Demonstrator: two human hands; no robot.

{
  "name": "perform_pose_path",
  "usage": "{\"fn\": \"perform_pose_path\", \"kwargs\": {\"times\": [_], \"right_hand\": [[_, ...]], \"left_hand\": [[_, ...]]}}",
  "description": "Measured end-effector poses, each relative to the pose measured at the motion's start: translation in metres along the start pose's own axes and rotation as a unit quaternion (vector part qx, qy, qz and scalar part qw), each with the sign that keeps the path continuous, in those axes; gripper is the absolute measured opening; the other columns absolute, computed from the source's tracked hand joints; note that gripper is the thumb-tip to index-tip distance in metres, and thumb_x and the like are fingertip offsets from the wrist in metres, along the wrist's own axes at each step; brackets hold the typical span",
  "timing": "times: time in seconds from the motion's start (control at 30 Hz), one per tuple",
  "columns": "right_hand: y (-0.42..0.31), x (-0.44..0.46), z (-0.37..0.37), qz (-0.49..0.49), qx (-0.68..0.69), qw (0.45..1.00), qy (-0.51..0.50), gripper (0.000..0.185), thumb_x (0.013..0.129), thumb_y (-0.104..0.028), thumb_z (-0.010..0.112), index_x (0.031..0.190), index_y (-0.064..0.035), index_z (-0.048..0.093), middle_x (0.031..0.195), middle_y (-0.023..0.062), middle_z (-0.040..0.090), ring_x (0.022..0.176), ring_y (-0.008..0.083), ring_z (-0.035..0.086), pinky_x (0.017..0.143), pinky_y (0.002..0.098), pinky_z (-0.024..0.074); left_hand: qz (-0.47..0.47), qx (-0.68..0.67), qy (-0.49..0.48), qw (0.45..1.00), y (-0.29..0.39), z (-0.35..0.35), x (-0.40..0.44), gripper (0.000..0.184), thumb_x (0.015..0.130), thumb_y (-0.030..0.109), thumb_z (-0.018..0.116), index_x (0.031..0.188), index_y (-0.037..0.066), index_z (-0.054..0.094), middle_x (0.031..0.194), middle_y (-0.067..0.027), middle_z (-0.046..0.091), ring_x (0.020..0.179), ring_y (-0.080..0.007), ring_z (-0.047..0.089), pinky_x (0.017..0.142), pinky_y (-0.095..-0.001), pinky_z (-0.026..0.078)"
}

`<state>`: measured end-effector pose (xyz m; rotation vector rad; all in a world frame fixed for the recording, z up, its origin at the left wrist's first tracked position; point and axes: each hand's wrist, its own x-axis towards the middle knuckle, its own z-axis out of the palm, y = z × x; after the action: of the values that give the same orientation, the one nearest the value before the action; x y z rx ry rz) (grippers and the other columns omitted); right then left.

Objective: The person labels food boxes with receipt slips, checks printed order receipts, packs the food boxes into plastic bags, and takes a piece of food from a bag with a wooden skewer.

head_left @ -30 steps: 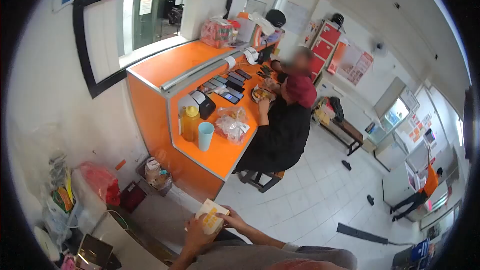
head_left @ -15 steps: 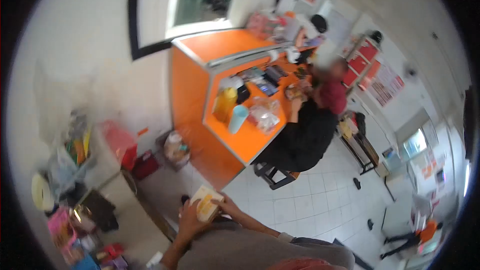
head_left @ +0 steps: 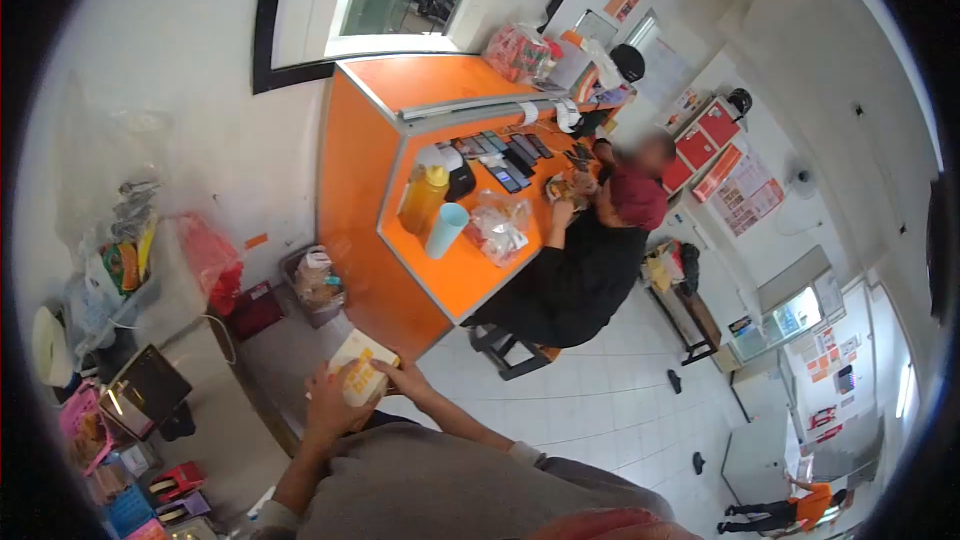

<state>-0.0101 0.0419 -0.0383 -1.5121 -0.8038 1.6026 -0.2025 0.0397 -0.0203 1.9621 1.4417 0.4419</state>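
Left hand [head_left: 328, 404] and right hand [head_left: 406, 380] still clamping the box [head_left: 361, 366], nothing's being put down, but now more desk [head_left: 236, 408] is showing left of the grip.

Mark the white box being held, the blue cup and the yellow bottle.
White box [head_left: 360, 368]: head view, on its printed face.
Blue cup [head_left: 446, 233]: head view, middle of its side wall.
Yellow bottle [head_left: 421, 205]: head view, on its body below the cap.

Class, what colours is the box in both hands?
A whitish box with yellow markings, in the head view.
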Motion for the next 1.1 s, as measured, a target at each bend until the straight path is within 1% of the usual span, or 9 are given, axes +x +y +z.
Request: {"fn": "perform_pose_path", "kwargs": {"times": [0.07, 0.17, 0.37, 0.47, 0.53, 0.67, 0.83, 0.93, 1.1], "right_hand": [[0.001, 0.011, 0.005, 0.006, -0.006, 1.0, -0.018, 0.068, 0.087, -0.036, 0.068, 0.14, -0.009, 0.036, 0.12, 0.0157, 0.056, 0.099, 0.0261, 0.064, 0.073, 0.0371, 0.059], [0.013, 0.021, 0.009, 0.023, -0.031, 0.999, -0.033, 0.068, 0.087, -0.037, 0.067, 0.14, -0.0102, 0.036, 0.121, 0.0159, 0.055, 0.098, 0.0252, 0.065, 0.072, 0.0361, 0.059], [0.01, 0.028, 0.036, 0.042, -0.026, 0.997, -0.063, 0.067, 0.087, -0.038, 0.068, 0.139, -0.0102, 0.036, 0.12, 0.016, 0.055, 0.102, 0.024, 0.062, 0.074, 0.0364, 0.0583], [0.036, 0.062, 0.044, 0.024, -0.053, 0.995, -0.086, 0.066, 0.087, -0.038, 0.068, 0.139, -0.0098, 0.037, 0.119, 0.0147, 0.055, 0.102, 0.0237, 0.062, 0.076, 0.0366, 0.0574], [0.027, 0.068, 0.052, 0.049, -0.035, 0.992, -0.108, 0.066, 0.087, -0.038, 0.068, 0.138, -0.0093, 0.038, 0.12, 0.0145, 0.055, 0.104, 0.0248, 0.06, 0.078, 0.0364, 0.0564], [0.02, 0.088, 0.07, 0.024, -0.085, 0.989, -0.12, 0.067, 0.086, -0.038, 0.069, 0.138, -0.0095, 0.039, 0.121, 0.0152, 0.055, 0.105, 0.0249, 0.06, 0.079, 0.0357, 0.0555], [0.018, 0.121, 0.087, 0.01, -0.087, 0.984, -0.158, 0.075, 0.082, -0.047, 0.071, 0.14, -0.0133, 0.037, 0.123, 0.0152, 0.054, 0.111, 0.0266, 0.055, 0.08, 0.0392, 0.0547], [0.0, 0.128, 0.096, 0.019, -0.131, 0.978, -0.161, 0.069, 0.085, -0.039, 0.071, 0.138, -0.0099, 0.04, 0.122, 0.0142, 0.056, 0.109, 0.0228, 0.058, 0.086, 0.0349, 0.0523], [-0.002, 0.155, 0.109, 0.007, -0.127, 0.975, -0.183, 0.069, 0.084, -0.039, 0.071, 0.139, -0.0108, 0.04, 0.123, 0.013, 0.056, 0.109, 0.0227, 0.057, 0.084, 0.034, 0.052]], "left_hand": [[0.017, 0.022, 0.006, 1.0, -0.017, 0.009, 0.003, 0.079, 0.067, 0.049, 0.077, 0.137, 0.026, 0.049, 0.14, -0.0242, 0.033, 0.123, -0.0451, 0.036, 0.096, -0.0548, 0.041], [-0.04, 0.004, -0.023, 0.999, -0.014, -0.007, -0.003, 0.078, 0.068, 0.048, 0.077, 0.137, 0.026, 0.049, 0.138, -0.0244, 0.034, 0.123, -0.0448, 0.036, 0.097, -0.0549, 0.04], [0.031, 0.048, 0.025, 0.998, -0.062, 0.002, -0.006, 0.08, 0.067, 0.04, 0.079, 0.139, 0.028, 0.048, 0.137, -0.0241, 0.034, 0.123, -0.0455, 0.037, 0.1, -0.0521, 0.039], [-0.021, 0.009, 0.011, 1.0, -0.066, -0.012, -0.008, 0.082, 0.065, 0.034, 0.081, 0.14, 0.028, 0.047, 0.137, -0.0239, 0.035, 0.122, -0.0455, 0.037, 0.1, -0.0506, 0.04], [-0.048, 0.021, 0.019, 0.998, -0.07, -0.019, -0.006, 0.083, 0.065, 0.032, 0.082, 0.14, 0.028, 0.046, 0.138, -0.0241, 0.034, 0.122, -0.0454, 0.038, 0.1, -0.0505, 0.04], [-0.085, -0.002, 0.026, 0.996, -0.072, -0.037, 0.0, 0.084, 0.064, 0.032, 0.082, 0.14, 0.027, 0.046, 0.139, -0.0257, 0.033, 0.123, -0.0462, 0.037, 0.1, -0.0512, 0.039], [-0.078, -0.011, 0.081, 0.994, -0.1, -0.033, 0.011, 0.086, 0.062, 0.035, 0.081, 0.139, 0.021, 0.046, 0.138, -0.029, 0.034, 0.125, -0.0475, 0.035, 0.102, -0.0538, 0.035], [-0.107, -0.029, 0.096, 0.989, -0.102, -0.042, 0.018, 0.088, 0.06, 0.035, 0.081, 0.139, 0.019, 0.045, 0.137, -0.0298, 0.034, 0.125, -0.0474, 0.035, 0.103, -0.0547, 0.033], [-0.107, -0.04, 0.113, 0.987, -0.118, -0.052, 0.033, 0.09, 0.057, 0.031, 0.082, 0.138, 0.018, 0.044, 0.135, -0.0294, 0.035, 0.125, -0.047, 0.036, 0.103, -0.0544, 0.033]]}}
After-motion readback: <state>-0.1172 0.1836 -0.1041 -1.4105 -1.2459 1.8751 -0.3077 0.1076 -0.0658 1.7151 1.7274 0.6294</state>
